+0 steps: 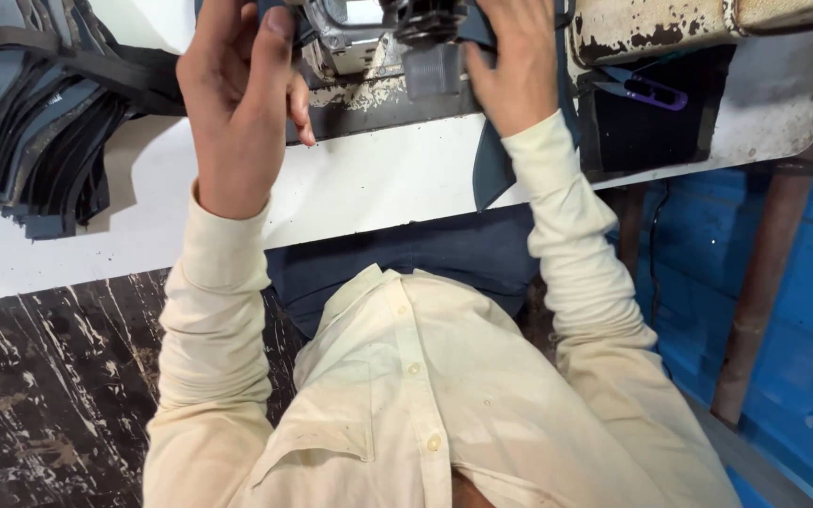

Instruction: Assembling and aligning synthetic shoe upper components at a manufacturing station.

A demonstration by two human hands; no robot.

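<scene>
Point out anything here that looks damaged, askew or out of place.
The machine's cream paint is badly chipped, with dark metal showing along its lower edge. The floor is scuffed with white streaks. The stack of dark cut pieces fans out unevenly. Purple snips lie loose in the tray.

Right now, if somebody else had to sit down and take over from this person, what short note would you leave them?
Left hand: raised at the sewing machine, fingers curled at its left side; what it grips is out of view.
Right hand: flat on a dark blue fabric piece at the machine; the piece hangs over the front edge of the white table.
Stack of dark cut pieces: on the table, far left.
Purple snips: in the dark tray to the right.
Done or left: stitching progress cannot be told; the needle area is cut off.
</scene>
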